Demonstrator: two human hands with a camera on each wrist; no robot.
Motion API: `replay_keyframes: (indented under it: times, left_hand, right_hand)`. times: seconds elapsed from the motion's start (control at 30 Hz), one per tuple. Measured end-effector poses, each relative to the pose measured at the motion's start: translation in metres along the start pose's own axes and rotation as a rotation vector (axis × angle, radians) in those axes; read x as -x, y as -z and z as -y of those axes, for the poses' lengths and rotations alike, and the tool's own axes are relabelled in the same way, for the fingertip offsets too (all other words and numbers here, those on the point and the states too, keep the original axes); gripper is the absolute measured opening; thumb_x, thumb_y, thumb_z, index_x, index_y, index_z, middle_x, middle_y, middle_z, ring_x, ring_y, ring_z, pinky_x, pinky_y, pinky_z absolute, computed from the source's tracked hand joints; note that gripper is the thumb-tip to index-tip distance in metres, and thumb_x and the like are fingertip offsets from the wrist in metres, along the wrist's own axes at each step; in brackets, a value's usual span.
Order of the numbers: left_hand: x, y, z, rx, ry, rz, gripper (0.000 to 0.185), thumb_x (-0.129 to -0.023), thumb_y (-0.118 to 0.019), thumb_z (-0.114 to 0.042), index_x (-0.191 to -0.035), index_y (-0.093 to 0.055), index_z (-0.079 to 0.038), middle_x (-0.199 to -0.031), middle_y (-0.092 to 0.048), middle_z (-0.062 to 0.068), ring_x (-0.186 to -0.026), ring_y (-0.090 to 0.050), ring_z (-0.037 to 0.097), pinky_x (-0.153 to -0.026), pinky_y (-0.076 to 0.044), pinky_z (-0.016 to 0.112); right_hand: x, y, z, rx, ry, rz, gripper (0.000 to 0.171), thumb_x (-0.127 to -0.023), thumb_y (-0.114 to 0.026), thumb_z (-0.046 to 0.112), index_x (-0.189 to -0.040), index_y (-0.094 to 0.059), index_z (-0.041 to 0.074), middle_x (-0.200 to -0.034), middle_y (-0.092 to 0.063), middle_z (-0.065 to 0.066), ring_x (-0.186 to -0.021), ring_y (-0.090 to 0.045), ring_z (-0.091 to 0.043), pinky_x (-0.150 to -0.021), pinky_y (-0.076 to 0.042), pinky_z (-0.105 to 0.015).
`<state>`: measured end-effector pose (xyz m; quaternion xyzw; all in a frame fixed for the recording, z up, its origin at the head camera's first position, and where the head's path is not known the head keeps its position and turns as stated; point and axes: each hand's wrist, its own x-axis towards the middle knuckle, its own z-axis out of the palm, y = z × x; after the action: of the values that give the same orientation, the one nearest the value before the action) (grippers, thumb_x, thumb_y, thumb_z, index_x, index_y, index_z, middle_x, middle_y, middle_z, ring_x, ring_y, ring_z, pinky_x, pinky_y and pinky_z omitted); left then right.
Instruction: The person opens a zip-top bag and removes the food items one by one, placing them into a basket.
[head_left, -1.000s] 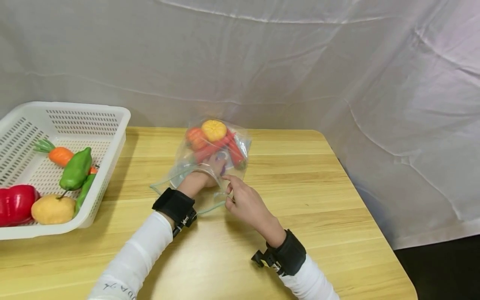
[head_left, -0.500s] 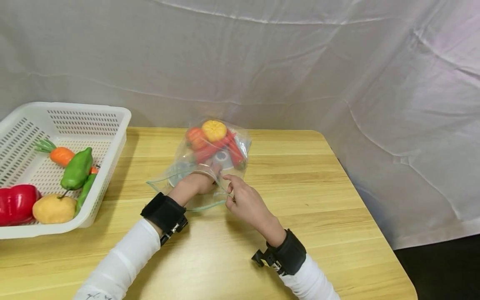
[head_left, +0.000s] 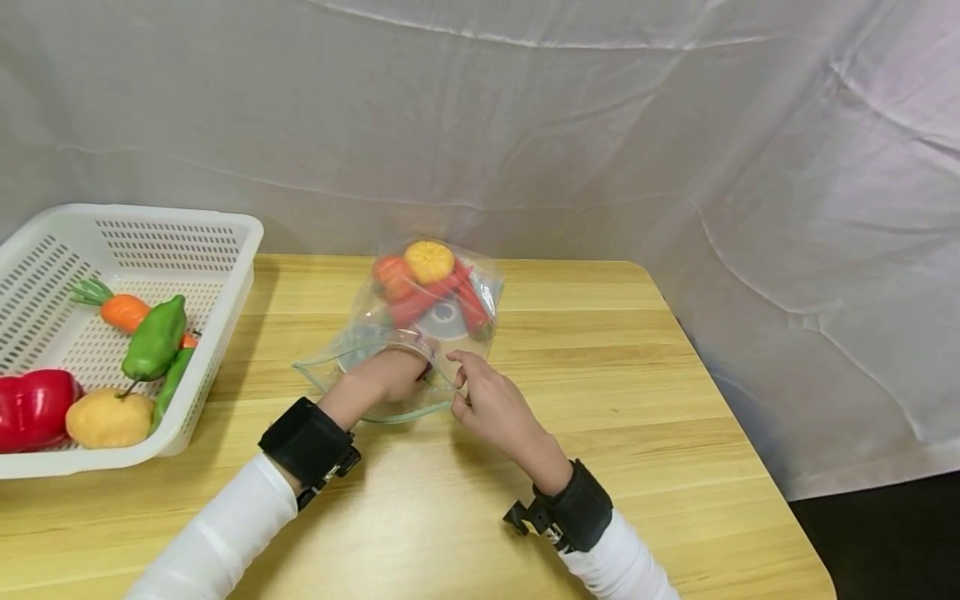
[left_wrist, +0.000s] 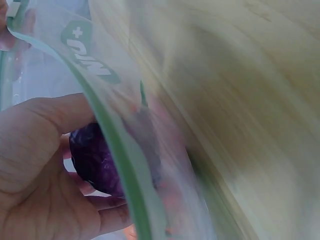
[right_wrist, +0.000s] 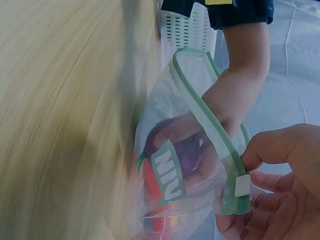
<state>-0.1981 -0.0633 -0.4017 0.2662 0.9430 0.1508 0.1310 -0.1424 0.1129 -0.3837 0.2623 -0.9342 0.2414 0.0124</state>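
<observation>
A clear zip bag (head_left: 408, 414) with a green-edged mouth lies on the table. My left hand (head_left: 390, 375) is inside it near the mouth. Its fingers curl round a round, dark purple vegetable (left_wrist: 92, 157) that looks like a small red cabbage, partly covered by the bag's edge in the left wrist view. My right hand (head_left: 491, 404) pinches the corner of the bag's mouth beside the white slider (right_wrist: 242, 185). Deeper in the bag are a yellow pumpkin (head_left: 429, 262), an orange-red round vegetable (head_left: 393, 277) and long red peppers (head_left: 411, 307).
On the left stands a white perforated basket (head_left: 251, 250). It holds a carrot (head_left: 123, 312), a green pepper (head_left: 153, 337), a yellow potato-like vegetable (head_left: 108, 418) and a red bell pepper (head_left: 37, 408). A grey cloth (head_left: 450, 125) hangs behind the wooden table (head_left: 600, 367).
My left hand has drawn back toward the bag's mouth, down and left, with the purple vegetable in it. The right hand stays at the bag's corner.
</observation>
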Motion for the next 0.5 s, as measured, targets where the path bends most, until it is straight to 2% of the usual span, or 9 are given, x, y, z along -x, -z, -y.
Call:
replay_keyframes:
  times: [0.1, 0.27, 0.33, 0.4, 0.5]
  left_hand:
    - [0.004, 0.000, 0.000, -0.006, -0.020, 0.000, 0.025, -0.087, -0.057, -0.007, -0.111, -0.050, -0.006, -0.096, -0.056, 0.008, -0.095, -0.057, 0.024, -0.083, -0.050, 0.038]
    - [0.011, 0.002, 0.002, -0.052, -0.046, -0.007, 0.005, -0.085, -0.058, -0.007, -0.089, -0.056, -0.006, -0.090, -0.059, 0.008, -0.088, -0.059, 0.023, -0.082, -0.048, 0.039]
    - [0.013, 0.002, 0.003, -0.067, -0.054, -0.011, 0.006, -0.084, -0.059, -0.006, -0.081, -0.054, -0.007, -0.086, -0.059, 0.008, -0.087, -0.060, 0.024, -0.085, -0.047, 0.041]
    - [0.015, 0.002, 0.004, -0.079, -0.060, -0.013, 0.006, -0.083, -0.059, -0.006, -0.082, -0.052, -0.007, -0.086, -0.059, 0.009, -0.090, -0.060, 0.026, -0.091, -0.044, 0.045]
    - [0.018, 0.003, 0.004, -0.071, -0.052, -0.002, 0.011, -0.085, -0.058, -0.007, -0.094, -0.055, -0.002, -0.089, -0.060, 0.012, -0.096, -0.060, 0.030, -0.096, -0.040, 0.049]
  right_hand:
    - [0.000, 0.000, 0.000, 0.000, -0.002, -0.001, 0.051, -0.080, -0.059, 0.001, -0.129, -0.047, 0.001, -0.089, -0.056, -0.002, -0.055, -0.038, -0.005, -0.049, -0.031, -0.017]
    - [0.000, 0.000, 0.000, -0.004, -0.005, -0.001, 0.049, -0.079, -0.060, 0.000, -0.128, -0.048, 0.002, -0.089, -0.056, -0.002, -0.058, -0.045, -0.004, -0.051, -0.035, -0.017]
    - [0.000, 0.000, 0.000, -0.006, -0.008, -0.001, 0.049, -0.079, -0.060, 0.000, -0.127, -0.049, 0.002, -0.089, -0.056, -0.001, -0.059, -0.046, -0.004, -0.051, -0.036, -0.017]
    - [0.000, 0.000, 0.000, -0.009, -0.012, 0.001, 0.048, -0.079, -0.060, 0.000, -0.126, -0.050, 0.002, -0.090, -0.057, -0.001, -0.059, -0.048, -0.003, -0.052, -0.037, -0.017]
    - [0.000, 0.000, 0.000, -0.012, -0.018, 0.004, 0.045, -0.079, -0.059, 0.001, -0.124, -0.051, 0.002, -0.090, -0.057, -0.001, -0.060, -0.049, -0.003, -0.053, -0.038, -0.017]
